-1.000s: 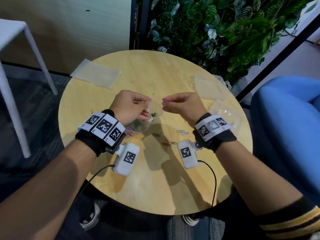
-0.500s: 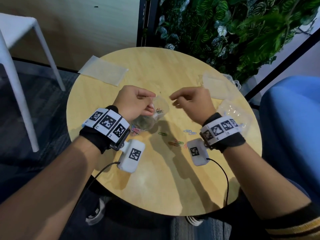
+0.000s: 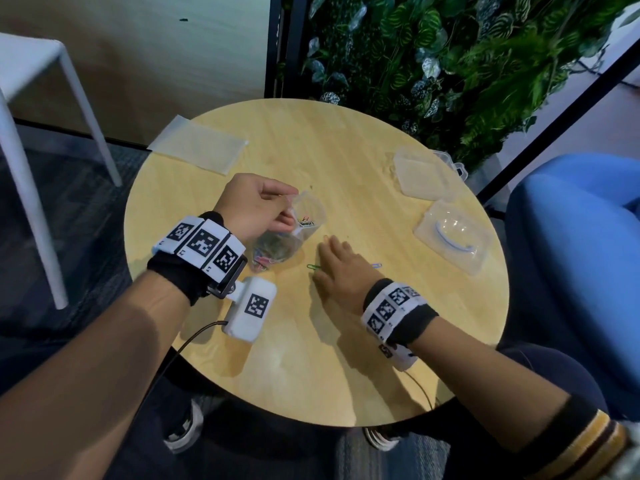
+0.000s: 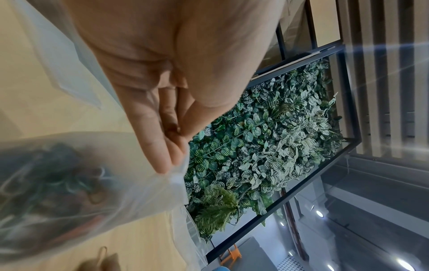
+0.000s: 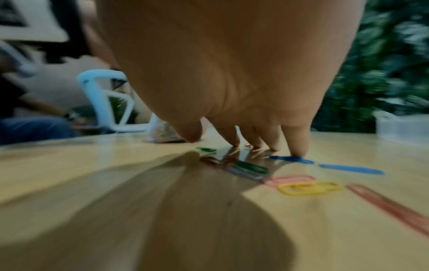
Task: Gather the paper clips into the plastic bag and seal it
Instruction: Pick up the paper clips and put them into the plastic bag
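Meanwhile, right hand (image 3: 337,268) presses flat over loose paper clips (image 5: 301,187).

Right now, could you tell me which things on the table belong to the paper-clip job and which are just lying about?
Part of the job:
plastic bag, pinched by the left hand
loose paper clips beneath the right hand

Lying about:
clear box
clear lid
flat plastic sheet
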A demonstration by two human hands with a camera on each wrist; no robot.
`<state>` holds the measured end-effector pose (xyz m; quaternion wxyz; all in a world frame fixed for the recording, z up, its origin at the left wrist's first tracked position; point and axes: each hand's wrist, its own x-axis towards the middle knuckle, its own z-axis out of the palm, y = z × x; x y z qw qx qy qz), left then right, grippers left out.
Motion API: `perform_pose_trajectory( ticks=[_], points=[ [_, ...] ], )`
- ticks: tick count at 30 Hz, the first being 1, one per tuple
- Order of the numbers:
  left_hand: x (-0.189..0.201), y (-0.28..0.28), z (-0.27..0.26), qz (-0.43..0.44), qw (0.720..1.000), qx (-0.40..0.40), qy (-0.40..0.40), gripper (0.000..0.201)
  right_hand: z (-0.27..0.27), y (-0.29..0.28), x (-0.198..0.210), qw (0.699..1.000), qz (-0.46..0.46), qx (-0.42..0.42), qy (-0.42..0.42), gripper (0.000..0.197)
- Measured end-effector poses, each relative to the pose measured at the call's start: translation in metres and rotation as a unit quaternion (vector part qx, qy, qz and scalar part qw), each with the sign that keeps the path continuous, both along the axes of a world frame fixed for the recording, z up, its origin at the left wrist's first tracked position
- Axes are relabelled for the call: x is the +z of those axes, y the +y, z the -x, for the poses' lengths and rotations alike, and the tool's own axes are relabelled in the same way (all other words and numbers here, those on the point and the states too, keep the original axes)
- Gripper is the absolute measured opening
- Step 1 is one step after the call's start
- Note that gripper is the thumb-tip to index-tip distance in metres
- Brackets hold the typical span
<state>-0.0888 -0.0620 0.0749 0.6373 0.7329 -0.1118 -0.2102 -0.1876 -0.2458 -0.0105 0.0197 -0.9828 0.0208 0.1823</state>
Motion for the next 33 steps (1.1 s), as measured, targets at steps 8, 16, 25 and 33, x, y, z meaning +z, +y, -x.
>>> perform_pose_trajectory(
  ticks=[8, 16, 25, 33],
  points=[
    [0.001, -0.002, 0.002, -0.001, 1.000, -0.005, -0.001, 0.023, 0.039, -0.016, 0.008, 0.986, 0.097, 0.131, 0.020, 0.067],
    [0.001, 0.001, 0.000, -0.014, 1.000, 0.005, -0.017, 0.025, -0.006, 0.003, 0.001, 0.994, 0.010, 0.111, -0.015, 0.068],
    [0.000, 0.006, -0.005, -0.016, 1.000, 0.009, -0.019, 0.023, 0.067, -0.051, 0.006, 0.980, 0.097, 0.176, 0.008, 0.057],
    [-0.002, 0.006, 0.003, -0.028, 0.999, 0.009, -0.023, 0.023, 0.068, -0.060, 0.012, 0.966, 0.128, 0.225, -0.006, 0.059]
  ],
)
